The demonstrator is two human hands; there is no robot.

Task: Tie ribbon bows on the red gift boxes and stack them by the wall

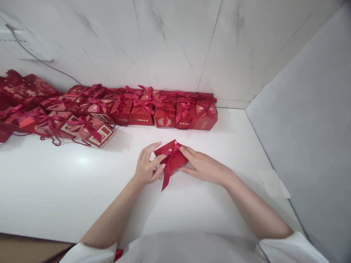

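Observation:
A small red gift box point(181, 159) sits on the white table in front of me, turned at an angle. A dark pink ribbon point(166, 176) is tied in a bow on its lid, and one tail hangs over the near side. My left hand point(148, 165) is at the box's left, its index finger and thumb closed around the left part of the bow. From the right, my right hand point(203, 164) pinches the bow's upper loop with its fingertips, while its thumb rests along the near side of the box.
Rows of red gift boxes point(142, 113) with bows stand along the marbled wall point(175, 44). More boxes point(95, 133) with cord handles are at the left. A grey panel point(309, 109) borders the white table point(68, 197) on the right, near a whitish scrap point(274, 184).

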